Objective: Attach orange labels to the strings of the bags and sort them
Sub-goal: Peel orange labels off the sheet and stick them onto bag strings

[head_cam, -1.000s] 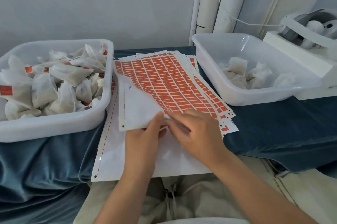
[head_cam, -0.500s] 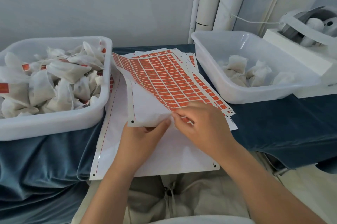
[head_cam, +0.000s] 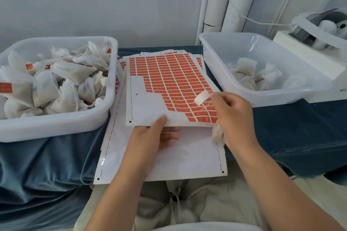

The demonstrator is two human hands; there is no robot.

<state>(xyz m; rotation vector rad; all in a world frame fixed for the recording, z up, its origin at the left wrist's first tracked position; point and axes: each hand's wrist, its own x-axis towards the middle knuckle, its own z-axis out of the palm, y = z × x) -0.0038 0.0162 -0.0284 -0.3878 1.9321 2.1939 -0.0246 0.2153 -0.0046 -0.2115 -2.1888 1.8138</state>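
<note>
A person's left hand [head_cam: 157,136] pinches the near edge of a sheet of orange labels [head_cam: 174,82], thumb on top and fingers curled beneath, lifting that edge off a blank backing sheet [head_cam: 187,157] that lies on the blue cloth [head_cam: 47,165] covering the surface. Just to the right, the right hand [head_cam: 234,116] pinches a single label [head_cam: 201,97] between thumb and fingertips. The label is curled, pale side up, and held above the sheet's near right corner. A white bag [head_cam: 217,135] hangs below the same hand, mostly hidden by the palm, and its string cannot be made out. The sheet's near left part is bare where labels have come off, and more sheets are fanned out under its far end. To the left, touching the sheets, a white tub [head_cam: 56,127] is heaped with tagged bags [head_cam: 62,88], some showing orange labels; its left side is cut off by the frame. To the right stands a second tub [head_cam: 272,99] holding a few plain bags [head_cam: 246,73]. Beyond it, a white machine [head_cam: 309,43] is cropped at the edge, and pale tubes [head_cam: 219,5] lean against the wall.
</note>
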